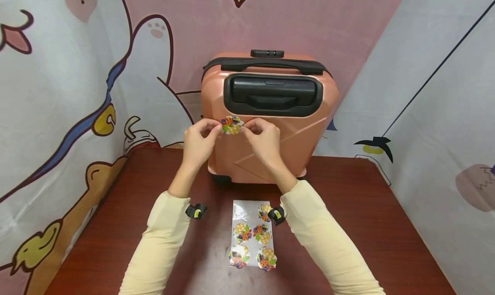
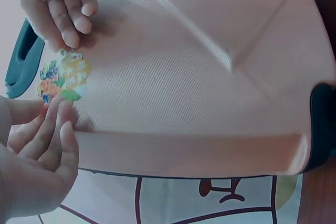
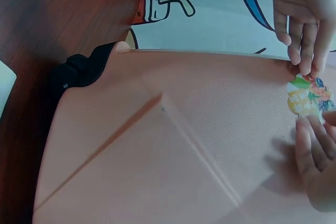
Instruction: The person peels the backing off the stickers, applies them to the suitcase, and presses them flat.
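Observation:
A colourful fruit-and-flower sticker (image 1: 232,125) is stretched level between both hands, in front of the upper left of an upright peach suitcase (image 1: 297,136). My left hand (image 1: 198,143) pinches its left edge between thumb and fingers. At the opposite edge, my right hand (image 1: 264,141) pinches it the same way. The left wrist view shows the sticker (image 2: 65,77) close over the suitcase's ribbed shell (image 2: 157,93), printed side showing. In the right wrist view the sticker (image 3: 312,97) lies between the fingertips of both hands.
On the brown table (image 1: 328,200) a sheet (image 1: 243,209) lies in front of the suitcase, with several similar stickers on it and a bare upper left part. The suitcase has a black handle recess (image 1: 272,95). A cartoon-printed cloth (image 1: 290,19) hangs behind.

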Demonstrator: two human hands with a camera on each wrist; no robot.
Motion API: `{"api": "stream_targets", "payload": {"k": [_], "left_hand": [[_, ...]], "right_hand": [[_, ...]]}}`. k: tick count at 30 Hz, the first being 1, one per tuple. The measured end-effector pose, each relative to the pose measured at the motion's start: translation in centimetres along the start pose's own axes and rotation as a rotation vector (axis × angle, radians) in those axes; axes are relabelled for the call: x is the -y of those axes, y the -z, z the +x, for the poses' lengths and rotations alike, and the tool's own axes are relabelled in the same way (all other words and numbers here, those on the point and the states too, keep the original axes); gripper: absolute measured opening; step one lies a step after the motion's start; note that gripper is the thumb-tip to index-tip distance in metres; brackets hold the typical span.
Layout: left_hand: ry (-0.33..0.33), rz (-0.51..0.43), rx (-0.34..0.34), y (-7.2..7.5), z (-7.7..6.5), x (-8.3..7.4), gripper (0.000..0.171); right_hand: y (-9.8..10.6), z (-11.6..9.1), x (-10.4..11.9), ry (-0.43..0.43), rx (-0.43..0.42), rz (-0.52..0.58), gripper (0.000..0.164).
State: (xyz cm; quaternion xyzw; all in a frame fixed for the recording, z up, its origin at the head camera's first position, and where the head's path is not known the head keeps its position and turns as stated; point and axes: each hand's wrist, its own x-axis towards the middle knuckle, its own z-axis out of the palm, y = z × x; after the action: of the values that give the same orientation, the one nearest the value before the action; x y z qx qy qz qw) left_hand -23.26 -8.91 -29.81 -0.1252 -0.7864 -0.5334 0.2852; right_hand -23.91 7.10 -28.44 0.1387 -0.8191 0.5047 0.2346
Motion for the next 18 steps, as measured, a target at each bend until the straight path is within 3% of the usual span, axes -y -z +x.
{"api": "stream_targets", "payload": {"k": [6,13,18], "left_hand": [[0.022,-0.048,0.098,0.6,0.0,0.1,0.012],[0.034,-0.087,0.135,0.7,0.2,0.2,0.013],[0.023,-0.097,0.135,0.7,0.3,0.3,0.012]], "right_hand": [[0.1,-0.1,-0.3,-0.068,0.179,0.119,0.011],[0.4,0.2,0.0,-0.066,0.238,0.126,0.014],[0.9,0.8,1.3,-0.020,0.289,0.232,0.021]]}}
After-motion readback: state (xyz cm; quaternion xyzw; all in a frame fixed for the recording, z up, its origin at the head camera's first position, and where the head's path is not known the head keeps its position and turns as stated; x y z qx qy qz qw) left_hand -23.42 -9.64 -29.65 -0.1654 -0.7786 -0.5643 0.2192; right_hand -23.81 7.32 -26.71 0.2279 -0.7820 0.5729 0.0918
